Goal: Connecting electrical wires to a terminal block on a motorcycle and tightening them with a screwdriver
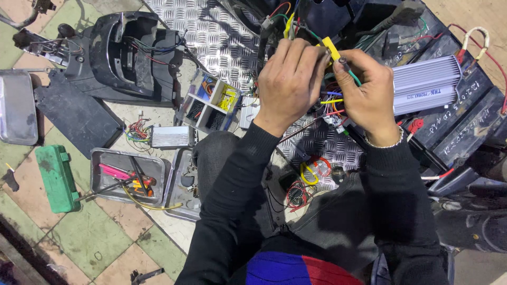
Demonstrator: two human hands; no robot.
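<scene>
1. A yellow connector (331, 49) sits pinched at the fingertips of the left hand (289, 79), raised above a tangle of coloured wires (332, 103), apparently so its end faces the other hand.
2. The right hand (369, 89) meets it from the other side, thumb and forefinger pressed together on a green wire (355, 78) with a small dark tip, held close to the connector as if lined up with it.
3. Both hands work over a chequered metal floor plate (222, 31), near a ribbed silver controller box (425, 84) that rests on dark battery blocks (465, 129) within reach of the loom.
4. To the left, a divided parts box (211, 103) with small yellow pieces stands open beside the knee, close enough for quick picking.
5. Farther out, a metal tray (127, 174) keeps pliers and hand tools together; a second finned module (170, 136) lies just beyond it.
6. A green case (57, 177) lies shut on the tiled floor, and a black body panel (132, 53) sits well apart.
</scene>
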